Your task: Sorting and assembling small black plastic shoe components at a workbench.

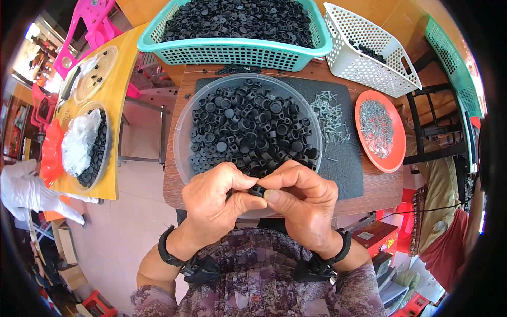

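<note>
Between the fingertips of my left hand [214, 198] and my right hand [303, 198] is a small black plastic part [257, 190]. Both hands pinch it, thumbs and forefingers meeting around it, so most of it is hidden. They hover over the near rim of a round clear plastic tub [181, 153]. Inside the tub lie many black ring-shaped parts [253, 119], with smaller black discs [203, 156] heaped at its left side. Right of the tub, loose silver screws [331, 119] are scattered on a dark mat [343, 177].
A red-orange plate [402, 142] of silver pins stands at the table's right. Behind are a teal basket [232, 53] full of black parts and a white perforated basket [364, 66]. A yellow table [108, 174] at left bears another tub and a white plastic bag [80, 140].
</note>
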